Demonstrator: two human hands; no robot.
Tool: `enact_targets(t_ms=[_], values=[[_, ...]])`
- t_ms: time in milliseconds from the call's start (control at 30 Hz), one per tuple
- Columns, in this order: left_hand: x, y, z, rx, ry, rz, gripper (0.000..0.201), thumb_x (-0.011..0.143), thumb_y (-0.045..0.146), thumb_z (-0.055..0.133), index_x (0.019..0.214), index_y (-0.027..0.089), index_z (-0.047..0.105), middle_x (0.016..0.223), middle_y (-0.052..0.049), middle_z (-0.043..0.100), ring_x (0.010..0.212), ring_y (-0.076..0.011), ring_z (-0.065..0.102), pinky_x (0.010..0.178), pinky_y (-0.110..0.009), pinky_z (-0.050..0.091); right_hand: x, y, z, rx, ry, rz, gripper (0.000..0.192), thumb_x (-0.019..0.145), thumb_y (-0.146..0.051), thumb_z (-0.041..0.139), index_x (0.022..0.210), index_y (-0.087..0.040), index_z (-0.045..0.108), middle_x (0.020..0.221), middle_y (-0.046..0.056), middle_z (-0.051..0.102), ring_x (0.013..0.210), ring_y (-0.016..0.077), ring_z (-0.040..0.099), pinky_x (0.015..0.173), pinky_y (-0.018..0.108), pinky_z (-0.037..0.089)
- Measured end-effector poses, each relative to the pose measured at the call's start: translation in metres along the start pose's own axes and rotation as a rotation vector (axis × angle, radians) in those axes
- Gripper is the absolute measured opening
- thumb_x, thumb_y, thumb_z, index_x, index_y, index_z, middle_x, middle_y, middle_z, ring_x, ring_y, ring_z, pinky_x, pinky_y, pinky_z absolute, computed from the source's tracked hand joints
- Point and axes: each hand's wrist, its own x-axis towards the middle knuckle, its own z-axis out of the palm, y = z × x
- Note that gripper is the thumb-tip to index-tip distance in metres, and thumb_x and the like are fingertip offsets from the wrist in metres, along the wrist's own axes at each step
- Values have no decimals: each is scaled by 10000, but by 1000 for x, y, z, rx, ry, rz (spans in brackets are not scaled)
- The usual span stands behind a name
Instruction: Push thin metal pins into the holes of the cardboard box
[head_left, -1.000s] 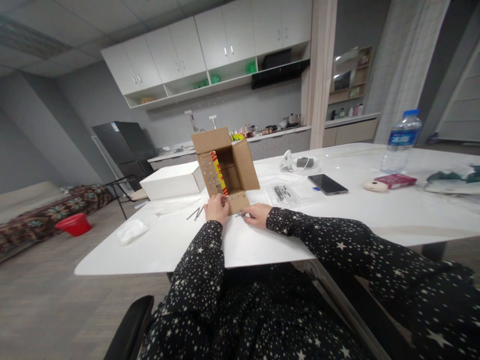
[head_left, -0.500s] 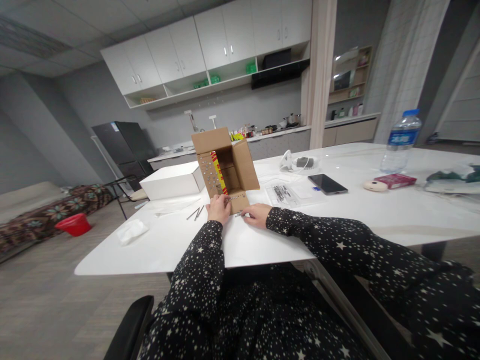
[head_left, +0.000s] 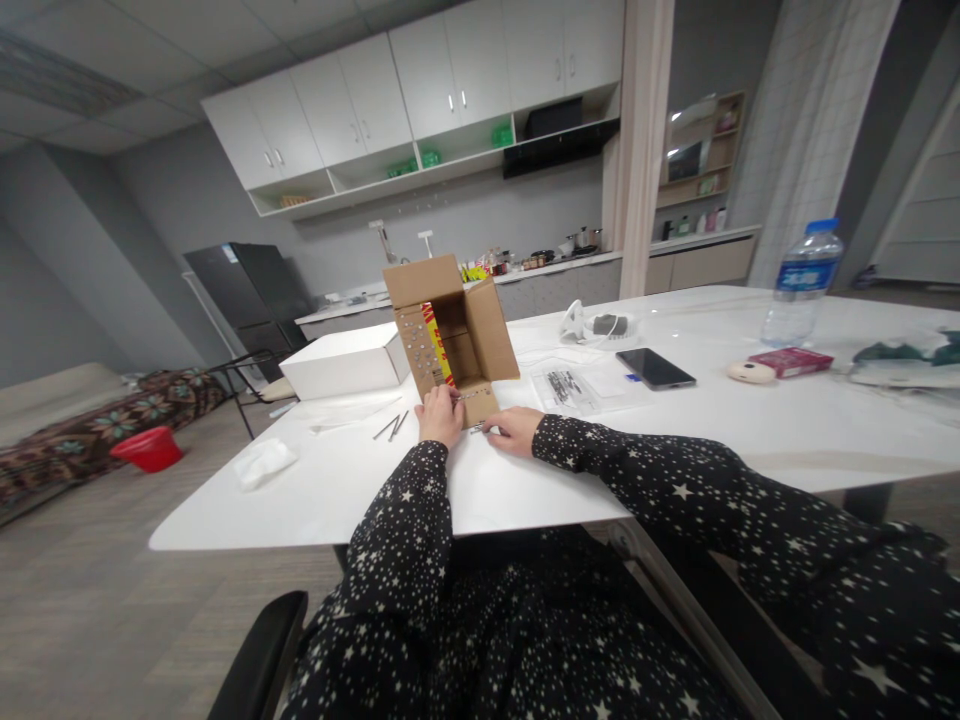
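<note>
An open cardboard box [head_left: 493, 330] stands on the white table in front of me, its flaps spread, with small silvery bits dotted over its left flap. My left hand [head_left: 441, 416] rests against the box's lower front flap, fingers bent and close together beside a row of tiny silvery pieces. What its fingertips hold, if anything, is hidden. Just to the right, my right hand [head_left: 513, 430] lies low on the table with its fingers pinched at a small metal piece [head_left: 476, 428] by the flap's bottom edge. Thin metal rods [head_left: 391, 427] lie left of my left hand.
Behind on the left is a white box [head_left: 341, 362], with a crumpled tissue [head_left: 264, 463] nearer. A clear plastic bag [head_left: 574, 388], a phone [head_left: 655, 367], a white corded device [head_left: 592, 322], a pink box [head_left: 791, 362] and a water bottle [head_left: 799, 285] stand or lie to the right.
My left hand and forearm have shifted slightly to the right along the front flap. The right hand and the box look unmoved.
</note>
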Motion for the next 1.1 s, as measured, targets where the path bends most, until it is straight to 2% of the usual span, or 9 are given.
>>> enact_targets(t_ms=[300,533,867,967,1100], values=[[1,1,-1,-21,34,1,99,825,249,462,918,220,476,983,-75,597,977,-238,505,852,-412,324,1,-4,1,-27,-3,56,299,798,-275,485,1038,-229,656,776,25,679,749,175,607,645,245,379],[1,4,-3,-119,142,11,88,830,255,453,910,219,460,890,-41,616,933,-213,539,851,-390,324,2,-2,2,-28,-9,53,299,798,-279,491,1044,-229,653,790,26,682,756,175,609,652,245,384],[-3,13,-16,-199,224,58,67,791,265,482,826,209,469,758,-11,595,768,-171,553,783,-327,361,2,-1,3,-28,-9,47,311,795,-289,486,1046,-219,657,805,38,688,772,184,613,655,250,389],[-3,14,-19,-203,225,85,56,779,256,487,795,205,471,724,-4,576,718,-155,536,776,-316,368,2,-1,2,-25,-7,52,307,799,-288,485,1043,-221,658,800,35,688,764,178,613,647,244,386],[-3,13,-15,-210,161,187,61,767,255,494,756,205,462,670,22,541,639,-127,505,706,-276,382,2,-1,2,-28,-16,35,300,804,-284,485,1037,-207,657,776,36,684,754,175,612,641,242,382]])
